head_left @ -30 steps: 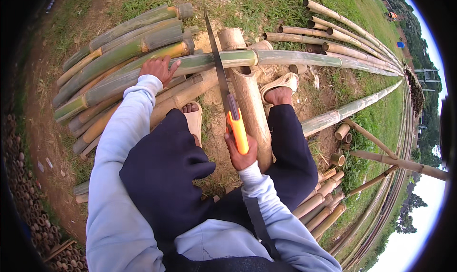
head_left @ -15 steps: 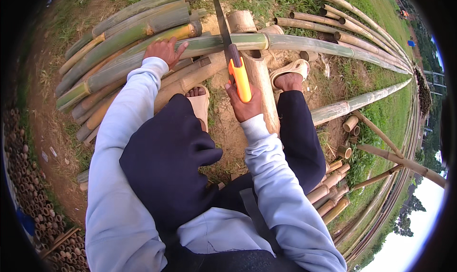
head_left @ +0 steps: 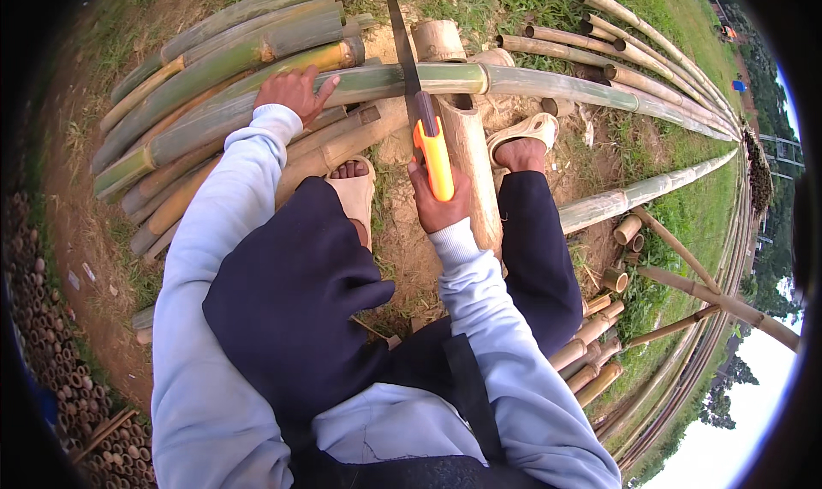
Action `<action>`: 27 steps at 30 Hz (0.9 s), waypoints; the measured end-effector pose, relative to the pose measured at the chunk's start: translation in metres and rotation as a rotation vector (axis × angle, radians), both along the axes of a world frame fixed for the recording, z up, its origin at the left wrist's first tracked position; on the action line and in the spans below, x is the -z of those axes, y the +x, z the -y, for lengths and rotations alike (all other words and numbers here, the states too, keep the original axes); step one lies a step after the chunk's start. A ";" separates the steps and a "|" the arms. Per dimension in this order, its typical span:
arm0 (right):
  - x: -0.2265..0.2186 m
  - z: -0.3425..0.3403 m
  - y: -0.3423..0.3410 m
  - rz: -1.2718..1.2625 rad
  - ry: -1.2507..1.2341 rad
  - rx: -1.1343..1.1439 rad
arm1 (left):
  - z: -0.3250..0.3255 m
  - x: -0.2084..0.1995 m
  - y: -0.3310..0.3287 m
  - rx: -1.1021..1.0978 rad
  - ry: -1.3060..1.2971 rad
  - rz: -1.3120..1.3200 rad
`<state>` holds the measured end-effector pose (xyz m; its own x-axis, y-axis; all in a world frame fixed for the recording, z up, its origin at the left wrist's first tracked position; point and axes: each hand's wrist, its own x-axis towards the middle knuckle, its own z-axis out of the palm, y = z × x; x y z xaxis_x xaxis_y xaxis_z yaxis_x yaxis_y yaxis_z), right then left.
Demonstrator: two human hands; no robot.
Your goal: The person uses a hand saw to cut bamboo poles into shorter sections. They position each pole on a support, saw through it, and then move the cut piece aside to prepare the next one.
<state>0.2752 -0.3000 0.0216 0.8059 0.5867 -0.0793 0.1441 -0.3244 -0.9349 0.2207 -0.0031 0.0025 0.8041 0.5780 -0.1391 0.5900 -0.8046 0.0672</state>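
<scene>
A long green bamboo pole (head_left: 548, 82) lies across in front of me, over other cut poles on the left and a short bamboo post (head_left: 469, 159) near the middle. My right hand (head_left: 443, 199) is closed round the orange and black handle of a hand saw (head_left: 437, 155). The saw's dark blade crosses the pole just left of a pale band, pointing away from me. My left hand (head_left: 295, 92) rests on top of the pole, left of the blade, with thumb and fingers apart. Whether the blade has cut into the bamboo cannot be made out.
Several thick bamboo poles (head_left: 257, 48) are stacked at the left. Thinner poles (head_left: 651, 39) fan out at the far right. Short cut pieces (head_left: 591, 352) lie by my right leg. My sandalled feet stand on both sides of the post. Many cut rings (head_left: 73, 386) are piled at lower left.
My right hand has drawn the saw slightly back toward me, its handle now lower in view. The left hand stays on the pole. The whole view has shifted a little.
</scene>
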 end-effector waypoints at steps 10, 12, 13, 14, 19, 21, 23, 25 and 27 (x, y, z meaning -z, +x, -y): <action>-0.062 0.162 -0.136 -0.045 -0.134 0.083 | -0.010 0.019 -0.021 -0.017 0.070 0.108; -0.067 0.158 -0.131 0.016 -0.192 0.057 | -0.010 0.016 -0.016 -0.016 0.085 0.112; -0.048 0.139 -0.112 -0.024 -0.162 0.059 | -0.011 0.011 -0.009 -0.019 0.083 0.090; -0.030 0.116 -0.089 -0.062 -0.129 0.057 | -0.002 0.012 -0.011 -0.011 0.060 0.048; 0.015 0.011 -0.006 -0.018 0.054 0.005 | -0.003 0.002 0.001 -0.003 0.024 -0.003; 0.001 0.028 -0.024 -0.092 0.022 0.036 | -0.017 0.010 -0.009 0.000 0.026 0.036; -0.031 0.066 -0.060 -0.183 -0.017 0.075 | -0.016 0.011 -0.015 -0.007 0.065 0.032; -0.052 0.131 -0.110 -0.198 -0.100 0.115 | -0.011 0.011 -0.014 -0.014 0.044 0.008; -0.076 0.153 -0.133 -0.042 -0.157 0.085 | -0.012 0.019 -0.018 -0.011 0.052 0.046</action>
<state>0.1425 -0.4535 0.0973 0.8459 0.4947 -0.1992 0.0720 -0.4760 -0.8765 0.2024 0.0089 -0.0161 0.8027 0.5920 -0.0716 0.5958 -0.8015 0.0522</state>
